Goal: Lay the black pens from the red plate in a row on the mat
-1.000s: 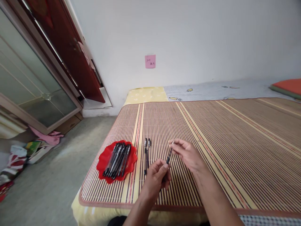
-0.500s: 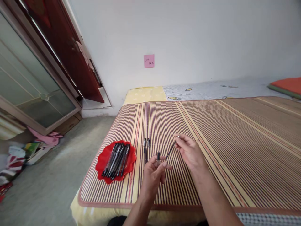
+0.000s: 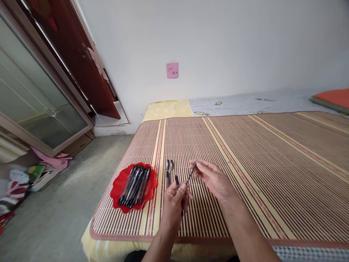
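Hands (image 3: 216, 180) inside mat edge (image 3: 204, 240) (room rightward).

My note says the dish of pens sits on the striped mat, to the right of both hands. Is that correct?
No, wrong side: the head view shows the dish of pens on the striped mat, to the left of the left hand and the right hand.

Mat (image 3: 245, 153) on bed (image 3: 167, 109), w/ red plate (image 3: 116, 187), blk pen pcs (image 3: 167, 165).
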Available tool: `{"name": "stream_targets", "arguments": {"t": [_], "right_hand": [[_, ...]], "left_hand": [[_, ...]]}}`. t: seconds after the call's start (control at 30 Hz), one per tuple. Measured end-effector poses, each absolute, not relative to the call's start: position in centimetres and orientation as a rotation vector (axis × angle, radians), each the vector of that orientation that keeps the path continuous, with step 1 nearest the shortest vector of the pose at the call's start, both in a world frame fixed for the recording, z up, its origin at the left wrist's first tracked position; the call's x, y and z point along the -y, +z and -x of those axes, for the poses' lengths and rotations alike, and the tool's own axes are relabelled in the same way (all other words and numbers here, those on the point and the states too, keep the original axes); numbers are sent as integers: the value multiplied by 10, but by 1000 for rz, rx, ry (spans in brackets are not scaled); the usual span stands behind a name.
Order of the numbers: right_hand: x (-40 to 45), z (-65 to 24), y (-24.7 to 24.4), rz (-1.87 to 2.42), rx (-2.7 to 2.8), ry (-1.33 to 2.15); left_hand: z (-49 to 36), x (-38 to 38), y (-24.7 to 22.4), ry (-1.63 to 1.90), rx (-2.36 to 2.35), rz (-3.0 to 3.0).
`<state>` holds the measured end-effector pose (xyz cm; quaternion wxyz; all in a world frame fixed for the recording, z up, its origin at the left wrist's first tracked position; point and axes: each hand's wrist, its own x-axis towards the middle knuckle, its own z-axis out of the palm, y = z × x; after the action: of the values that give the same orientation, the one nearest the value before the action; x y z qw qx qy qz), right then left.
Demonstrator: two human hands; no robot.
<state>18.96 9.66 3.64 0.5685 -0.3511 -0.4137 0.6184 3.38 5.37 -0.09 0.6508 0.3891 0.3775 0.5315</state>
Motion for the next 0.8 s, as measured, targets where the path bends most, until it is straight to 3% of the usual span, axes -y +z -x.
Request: {"name": "stream_targets", "arguments": {"t": [0.8], "right_hand": [[-92,-184,41,983,1226,1336]], "left_hand": [[-43,-46,3,1298,-942,-881]]}}
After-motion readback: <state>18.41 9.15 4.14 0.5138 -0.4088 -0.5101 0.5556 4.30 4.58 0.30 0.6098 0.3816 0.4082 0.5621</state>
